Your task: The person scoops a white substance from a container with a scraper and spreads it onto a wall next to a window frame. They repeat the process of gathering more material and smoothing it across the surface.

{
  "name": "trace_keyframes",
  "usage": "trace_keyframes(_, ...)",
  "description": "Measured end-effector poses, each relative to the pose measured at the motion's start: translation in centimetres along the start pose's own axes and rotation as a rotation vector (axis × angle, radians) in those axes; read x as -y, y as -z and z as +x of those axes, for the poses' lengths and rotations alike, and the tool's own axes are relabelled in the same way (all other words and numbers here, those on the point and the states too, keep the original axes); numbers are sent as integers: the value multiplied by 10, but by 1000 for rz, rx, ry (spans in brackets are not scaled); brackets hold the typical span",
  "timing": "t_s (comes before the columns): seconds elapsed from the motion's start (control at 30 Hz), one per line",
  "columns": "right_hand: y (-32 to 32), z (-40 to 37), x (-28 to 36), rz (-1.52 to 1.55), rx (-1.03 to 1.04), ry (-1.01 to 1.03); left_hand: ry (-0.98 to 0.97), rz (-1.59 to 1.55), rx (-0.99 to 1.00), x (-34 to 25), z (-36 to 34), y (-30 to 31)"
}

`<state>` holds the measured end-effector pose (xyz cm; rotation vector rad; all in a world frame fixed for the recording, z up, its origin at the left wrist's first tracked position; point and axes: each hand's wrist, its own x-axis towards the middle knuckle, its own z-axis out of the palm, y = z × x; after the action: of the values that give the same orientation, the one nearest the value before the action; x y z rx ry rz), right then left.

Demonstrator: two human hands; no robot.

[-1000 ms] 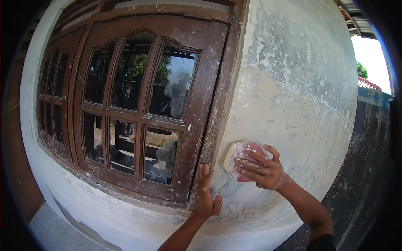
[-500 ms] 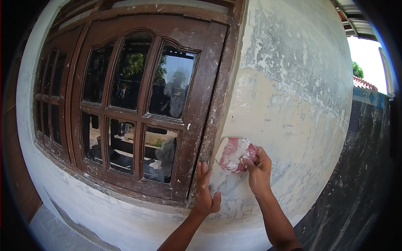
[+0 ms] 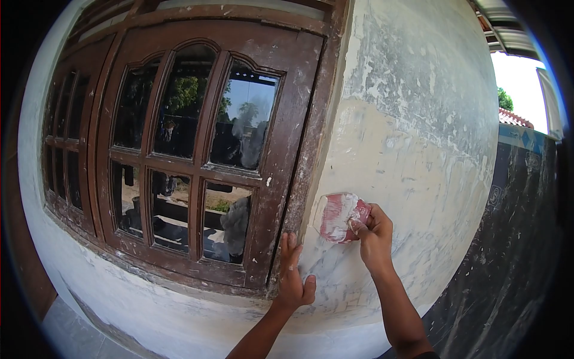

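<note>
A flat red putty scraper (image 3: 341, 218), smeared with white putty, lies against the wall just right of the window frame. Its right edge is pinched between the thumb and fingers of my right hand (image 3: 374, 236). My left hand (image 3: 292, 276) rests with fingers outstretched at the lower corner where the brown wooden frame (image 3: 301, 197) meets the wall, holding nothing. Around the scraper the wall (image 3: 406, 161) carries a smooth cream coat. Higher up, the wall surface (image 3: 412, 66) is patchy grey and white; dark streaks show below the scraper.
To the left, the brown window (image 3: 269, 143) has several glass panes with reflections. A pale ledge (image 3: 179, 311) runs beneath it. Beyond the wall's right edge stands a dark, scratched panel (image 3: 508, 239) with a blue top band. A metal roof (image 3: 508, 27) shows at upper right.
My right hand has shifted the scraper slightly rightward and up, away from the window frame. My left hand has stayed at the frame's corner. The view has moved slightly.
</note>
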<state>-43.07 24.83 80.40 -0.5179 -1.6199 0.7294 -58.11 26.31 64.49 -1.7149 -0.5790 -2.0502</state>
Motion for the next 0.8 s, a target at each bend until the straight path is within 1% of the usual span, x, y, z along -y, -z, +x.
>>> trace_keyframes(0.13,-4,-1,6,20,-4,-29,11,1,1,0,1,0)
trace_keyframes(0.2,-4,4,-3,-2,16,42,14,-6,4,0,-1,-1)
trace_keyframes(0.33,4,2,-9,-54,-14,62,26,-6,18,0,-1,1)
trace_keyframes(0.4,7,-5,4,28,-28,-26,28,-1,7,0,-1,-1)
trace_keyframes(0.5,0,-2,6,13,-18,-10,63,-40,4,-1,-3,-1)
trace_keyframes(0.53,-4,0,2,18,-5,36,53,-22,10,-1,-1,1)
trace_keyframes(0.67,-4,4,-12,-16,-34,59,42,-12,15,-1,0,1)
trace_keyframes(0.7,-1,0,-8,-13,-33,62,39,-10,14,-1,0,1)
trace_keyframes(0.77,4,-6,2,17,-49,-3,32,-4,12,0,-1,0)
trace_keyframes(0.8,5,-5,2,38,-46,17,35,-3,9,0,-1,0)
